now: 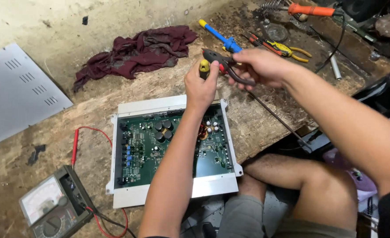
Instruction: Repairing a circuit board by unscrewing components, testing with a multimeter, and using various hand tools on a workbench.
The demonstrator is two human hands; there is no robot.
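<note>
At frame centre the left hand (200,86) is gripping a yellow-capped screwdriver (204,67) and the right hand (259,66) is clasping pliers (223,65) above the open circuit board (173,147), where a slipping tool may be scratching parts.

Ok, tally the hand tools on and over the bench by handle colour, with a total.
Yellow: 2, the screwdriver in the left hand and the pliers lying on the bench
Blue: 1, a screwdriver
Orange: 1, a soldering iron
Black: 1, the pliers in the right hand
Total: 5
</note>
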